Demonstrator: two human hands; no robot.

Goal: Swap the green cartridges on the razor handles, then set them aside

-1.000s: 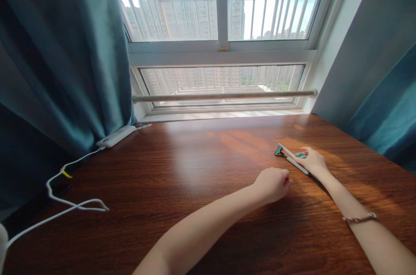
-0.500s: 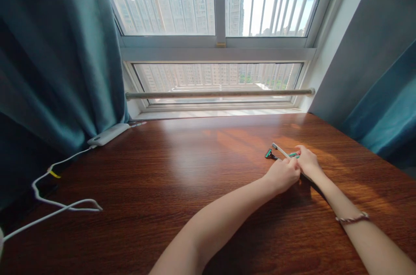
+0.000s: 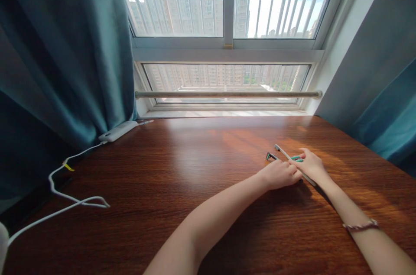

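Both hands meet at the right of the wooden table [image 3: 182, 166]. My left hand [image 3: 280, 174] is closed, knuckles up, over the handle of a razor [image 3: 269, 156] whose dark green head sticks out past its fingers. Touching it on the right, my right hand [image 3: 310, 165] has its fingers curled on a slim white handle [image 3: 282, 151] that points up and left, with small green parts [image 3: 297, 159] at the fingertips. A grey end of a handle shows under the right palm. A braided bracelet [image 3: 360, 224] circles my right wrist.
A white power bank [image 3: 118, 131] lies at the table's back left, and its white cable [image 3: 76, 202] loops toward the left edge. Teal curtains hang at the left [image 3: 61, 58] and right [image 3: 390, 114]. A rod [image 3: 227, 94] crosses the barred window behind the table.
My left hand has slid right from the open table to the razor and closed on it beside my right hand. The razor's head has drawn away from the white handle. The camera has shifted a little.
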